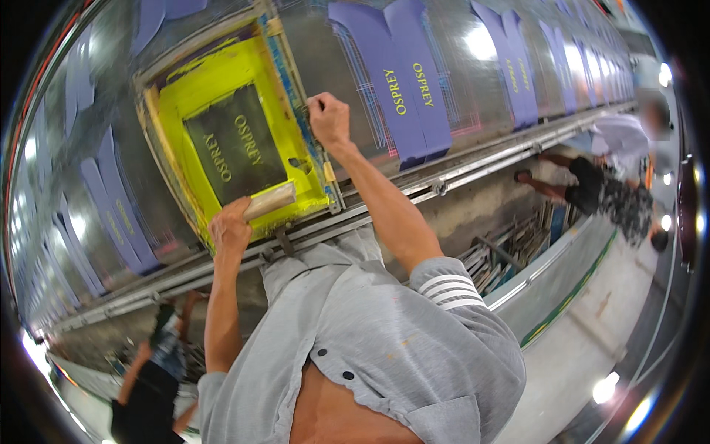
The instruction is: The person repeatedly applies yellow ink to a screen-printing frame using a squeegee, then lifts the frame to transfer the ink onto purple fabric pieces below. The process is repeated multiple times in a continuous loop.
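Note:
A screen-printing frame (151, 111) lies on the long dark table in front of me, its mesh smeared with bright yellow ink (174, 96) around a dark central panel (237, 140) with lettering. My left hand (229, 228) is closed around one end of a squeegee (272, 201), which rests over the inked near side of the screen. On the frame's right edge, my right hand (330, 120) is closed with its fingers curled at the rim. Just right of that hand lies a purple cut fabric piece (403, 81) with yellow lettering.
More purple pieces (122, 214) lie in rows along the table both ways. A metal rail (473, 166) runs along the table's near edge. Stacked frames or slats (492, 259) sit below at right. Other people stand at the right (625, 203) and lower left (151, 377).

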Action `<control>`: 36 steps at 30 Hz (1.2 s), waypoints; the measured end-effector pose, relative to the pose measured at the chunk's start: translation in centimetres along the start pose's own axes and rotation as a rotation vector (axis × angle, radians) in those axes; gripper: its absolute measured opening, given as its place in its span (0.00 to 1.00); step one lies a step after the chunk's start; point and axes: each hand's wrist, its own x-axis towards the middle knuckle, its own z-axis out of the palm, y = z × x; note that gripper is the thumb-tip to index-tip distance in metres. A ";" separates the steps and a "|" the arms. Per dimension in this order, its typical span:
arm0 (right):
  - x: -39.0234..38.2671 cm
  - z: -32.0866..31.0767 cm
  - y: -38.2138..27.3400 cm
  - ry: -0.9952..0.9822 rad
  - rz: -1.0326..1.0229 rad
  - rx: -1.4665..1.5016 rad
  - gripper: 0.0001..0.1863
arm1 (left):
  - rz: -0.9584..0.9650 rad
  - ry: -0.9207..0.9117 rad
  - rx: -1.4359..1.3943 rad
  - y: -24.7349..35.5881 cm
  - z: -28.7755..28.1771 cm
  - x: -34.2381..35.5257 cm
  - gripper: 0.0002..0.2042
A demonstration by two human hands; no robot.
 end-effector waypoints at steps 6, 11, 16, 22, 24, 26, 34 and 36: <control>4.8 -2.3 -0.2 -0.013 0.092 -0.043 0.10 | -0.021 -0.054 0.023 4.2 -1.8 5.3 0.19; 7.2 -3.0 1.5 -0.049 0.158 -0.104 0.10 | -0.025 -0.129 0.030 5.4 -0.4 8.5 0.19; 13.2 -2.7 9.0 -0.018 0.090 -0.113 0.07 | -0.029 -0.148 0.089 7.9 6.5 16.0 0.20; 17.7 -4.5 17.3 -0.082 0.155 -0.030 0.07 | 0.001 -0.132 0.177 12.5 15.4 20.2 0.19; 18.8 -5.3 19.4 -0.079 0.174 0.009 0.07 | 0.026 -0.151 0.166 12.4 17.7 21.3 0.19; 20.8 -6.1 23.3 -0.084 0.172 0.066 0.05 | 0.037 -0.156 0.163 13.5 21.5 23.4 0.19; 25.5 -6.1 32.3 -0.146 0.165 0.215 0.04 | 0.036 -0.239 0.173 14.5 29.1 29.3 0.18; 25.8 -6.1 33.5 -0.166 0.175 0.231 0.05 | 0.009 -0.266 0.186 15.0 29.9 30.1 0.17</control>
